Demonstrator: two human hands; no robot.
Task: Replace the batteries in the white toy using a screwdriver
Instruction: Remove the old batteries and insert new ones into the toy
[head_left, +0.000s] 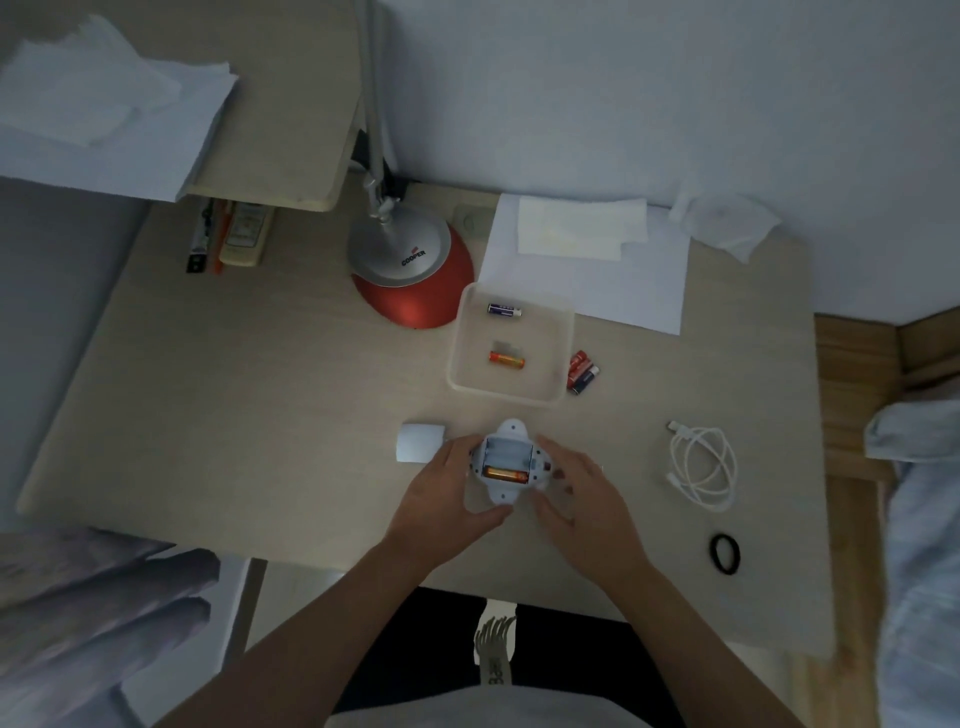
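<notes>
The white toy (506, 434) lies bottom-up near the table's front middle, its battery bay open. One orange battery (505, 474) sits in the bay's near slot; the other slots look bare. My left hand (447, 493) grips the toy's left side. My right hand (576, 493) rests against its right side, fingers curled. The white battery cover (420, 442) lies just left of the toy. A clear tray (563, 358) behind holds a blue battery (504, 310) and an orange battery (506, 359). Red and dark batteries (583, 372) lie right of the tray. No screwdriver is visible.
A red-based desk lamp (410, 270) stands behind the tray's left. White paper sheets (587, 260) lie at the back right. A coiled white cable (701, 467) and a black hair tie (724, 553) lie to the right. A remote and pens (228, 236) sit under a shelf at back left.
</notes>
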